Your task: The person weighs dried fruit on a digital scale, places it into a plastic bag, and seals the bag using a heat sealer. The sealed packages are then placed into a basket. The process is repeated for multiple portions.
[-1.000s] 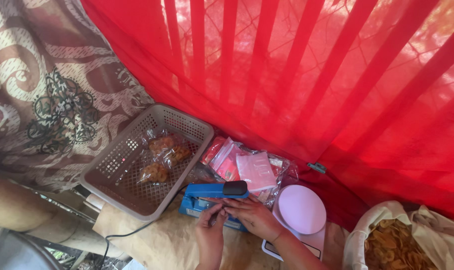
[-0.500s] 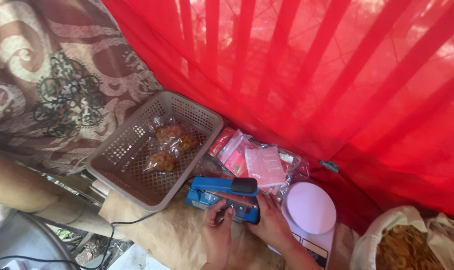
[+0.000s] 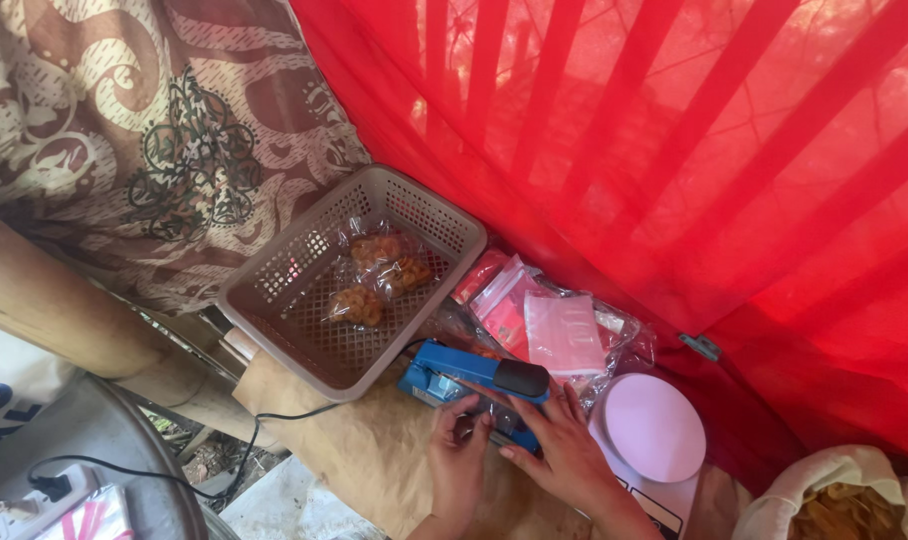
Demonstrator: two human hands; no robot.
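Basket left of sealer, scale right, hands before sealer.

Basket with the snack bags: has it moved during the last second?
No. The basket still sits with its near corner beside the blue sealer, against the red cloth; only the camera has shifted.

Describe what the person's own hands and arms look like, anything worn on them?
Both hands are bare: the left hand and the right hand show no gloves, and no rings or bands that can be made out. The visible forearms, up to the bottom edge of the picture, carry no sleeve, watch or bracelet. Nails look short and unpainted, though they are too small to be sure.
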